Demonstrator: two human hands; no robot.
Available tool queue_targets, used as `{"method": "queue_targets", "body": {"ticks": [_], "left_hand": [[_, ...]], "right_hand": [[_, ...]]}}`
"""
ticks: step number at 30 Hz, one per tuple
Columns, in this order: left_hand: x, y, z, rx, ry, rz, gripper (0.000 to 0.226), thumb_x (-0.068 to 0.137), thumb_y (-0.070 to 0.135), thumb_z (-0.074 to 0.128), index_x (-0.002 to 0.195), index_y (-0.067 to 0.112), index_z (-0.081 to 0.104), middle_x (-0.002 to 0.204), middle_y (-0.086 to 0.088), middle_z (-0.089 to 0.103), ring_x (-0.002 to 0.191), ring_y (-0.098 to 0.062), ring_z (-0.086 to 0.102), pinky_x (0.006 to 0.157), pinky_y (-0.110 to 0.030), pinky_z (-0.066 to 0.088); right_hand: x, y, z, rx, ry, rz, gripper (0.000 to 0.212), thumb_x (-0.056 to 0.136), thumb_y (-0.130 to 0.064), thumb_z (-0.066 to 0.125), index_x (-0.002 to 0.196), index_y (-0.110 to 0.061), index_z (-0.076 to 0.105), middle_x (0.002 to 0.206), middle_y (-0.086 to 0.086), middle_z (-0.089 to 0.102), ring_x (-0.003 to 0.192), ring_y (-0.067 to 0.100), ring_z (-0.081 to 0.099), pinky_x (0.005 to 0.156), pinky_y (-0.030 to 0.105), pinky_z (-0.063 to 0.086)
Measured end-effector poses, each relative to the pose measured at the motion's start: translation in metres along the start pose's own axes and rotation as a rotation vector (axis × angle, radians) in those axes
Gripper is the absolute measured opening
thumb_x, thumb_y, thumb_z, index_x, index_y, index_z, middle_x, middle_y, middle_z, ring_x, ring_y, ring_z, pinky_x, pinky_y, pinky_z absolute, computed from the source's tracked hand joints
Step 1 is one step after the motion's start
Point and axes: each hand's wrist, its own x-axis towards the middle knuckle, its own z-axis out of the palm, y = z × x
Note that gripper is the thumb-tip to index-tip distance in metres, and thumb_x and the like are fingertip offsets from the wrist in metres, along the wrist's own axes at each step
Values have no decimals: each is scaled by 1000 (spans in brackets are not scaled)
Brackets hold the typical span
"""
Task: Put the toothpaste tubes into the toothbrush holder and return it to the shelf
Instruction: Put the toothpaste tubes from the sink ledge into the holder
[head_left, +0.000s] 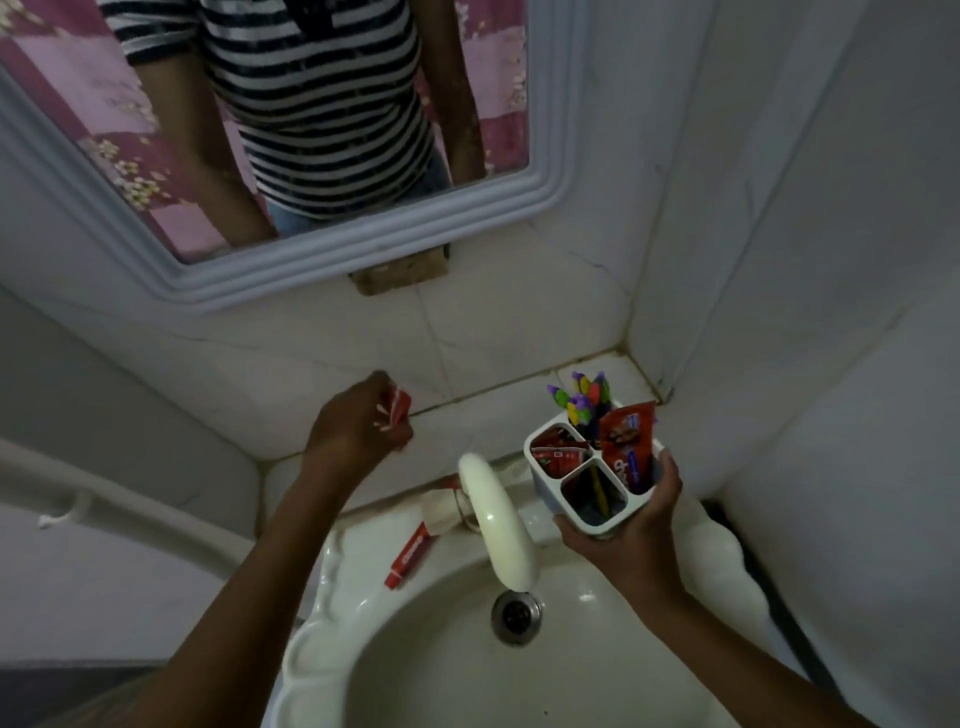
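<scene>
My right hand (631, 525) grips a white toothbrush holder (592, 512) from below, above the right side of the sink. Its compartments hold colourful toothbrushes (584, 397), a red tube standing up (626, 434) and a red tube tucked low (558, 454). My left hand (353, 423) is closed around a red and white toothpaste tube (399, 405), raised over the tiled shelf (467, 415) to the left of the holder. Another red toothpaste tube (410, 556) lies on the sink rim, left of the tap.
A cream tap (498, 519) juts over the white basin (415, 675) with its drain (517, 616). A framed mirror (363, 244) hangs above the shelf. White tiled walls meet in a corner at the right. A white pipe (130, 506) runs along the left.
</scene>
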Motion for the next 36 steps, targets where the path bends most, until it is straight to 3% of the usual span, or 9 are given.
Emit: {"method": "queue_targets", "body": {"ticks": [3,6,11,15,22,24,29,32,36], "left_hand": [[-20,66,-19,-406,99,179,29,72,26,79,85,35,55,89,23,70,74,2,72,59,-11,56],[-35,118,-18,-560,-81,254,30,72,20,81,85,33,57,89,12,72,73,-3,75,61,-17,59],[-41,157,22,-70,-267,394,33,66,33,83,85,25,58,92,2,72,81,-15,70,72,-39,59],[-37,160,52,221,-320,385,34,73,39,79,99,22,66,95,0,68,86,-16,59,62,-23,39],[-23,95,4,-58,-64,169,17,76,43,76,88,31,73,83,16,73,68,0,65,64,-24,51],[-24,51,-3,58,-23,53,13,81,31,75,92,29,70,88,11,71,71,-4,62,64,-24,50],[-57,-31,39,345,-432,-227,30,75,31,79,102,24,66,110,2,67,98,-13,63,89,-28,54],[-72,-40,69,258,-393,-245,30,73,34,79,97,22,65,97,2,72,80,-12,71,77,-31,61],[-73,-41,83,278,-265,-146,19,80,34,69,91,19,65,90,-2,73,75,-18,72,70,-35,61]], "right_hand": [[-1,3,1,11,-1,19,138,50,-43,98,155,-47,8,149,-39,29,131,-14,51,98,4,48],[-1,1,1,-16,21,25,140,50,-43,100,156,-45,8,149,-23,38,131,-12,52,98,4,48],[1,-3,2,-88,49,11,137,50,-54,95,154,-48,6,151,4,42,130,12,57,102,10,48],[1,-5,1,-112,35,-12,132,53,-54,93,156,-35,13,151,8,41,132,25,58,104,29,54],[0,-2,-1,-66,24,34,137,50,-40,98,158,-15,17,149,19,44,132,34,59,103,53,58],[0,-3,1,-64,37,-3,135,49,-35,100,156,-24,18,148,20,45,131,34,60,103,51,59],[0,4,6,-51,58,-60,138,47,-21,105,153,-32,18,150,17,41,129,29,60,103,36,59],[-1,8,6,-17,58,-82,138,46,-19,105,153,-36,19,149,7,39,126,11,58,100,8,50],[0,10,6,-24,58,-90,140,47,-15,105,154,-34,17,149,7,38,127,19,57,100,3,46]]}}
